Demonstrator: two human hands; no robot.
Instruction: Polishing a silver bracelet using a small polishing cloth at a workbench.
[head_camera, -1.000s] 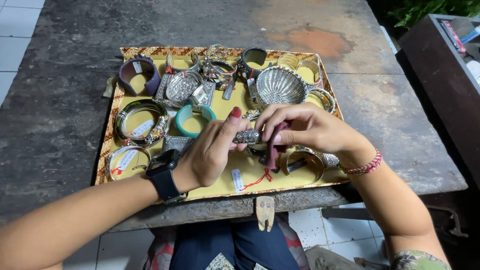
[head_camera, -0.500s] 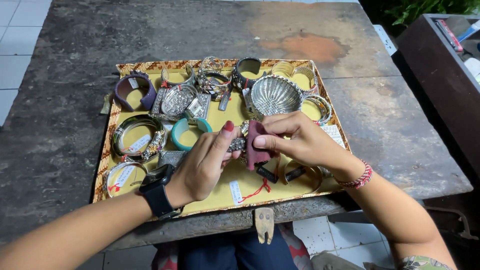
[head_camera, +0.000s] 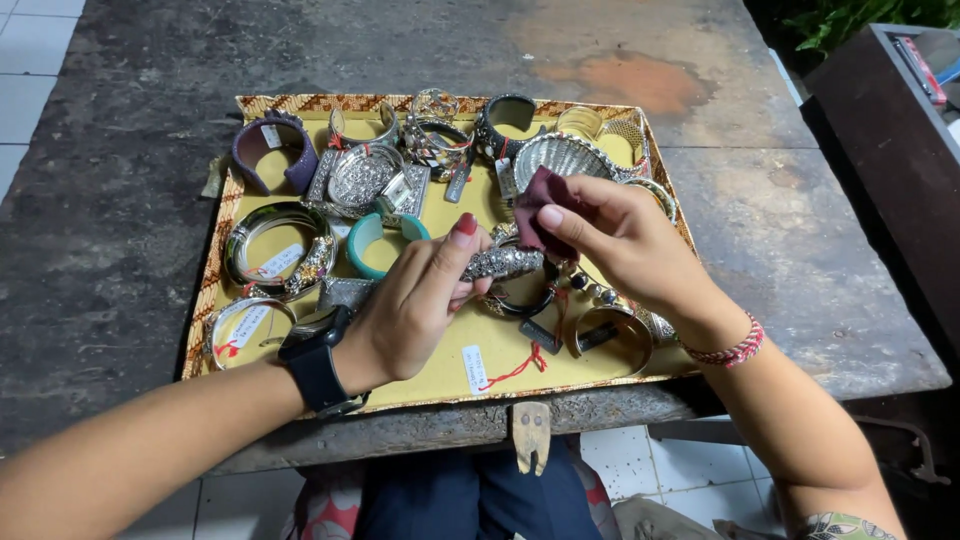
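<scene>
My left hand (head_camera: 415, 305), with a black watch on the wrist, grips an ornate silver bracelet (head_camera: 503, 263) above a yellow tray (head_camera: 450, 370). A white price tag on a red string (head_camera: 492, 366) lies on the tray just below it. My right hand (head_camera: 625, 240) pinches a small dark maroon cloth (head_camera: 540, 205) and holds it against the bracelet's right end. Both hands hover over the tray's middle.
The tray, with a patterned brown rim, holds several bangles and cuffs: a purple one (head_camera: 270, 150), a teal one (head_camera: 375, 240), a silver shell-shaped dish (head_camera: 560, 155). It rests on a dark worn workbench (head_camera: 110, 250). A dark cabinet (head_camera: 890, 130) stands at right.
Both hands have risen slightly over the tray. The maroon cloth has moved up from below the bracelet to its upper right end.
</scene>
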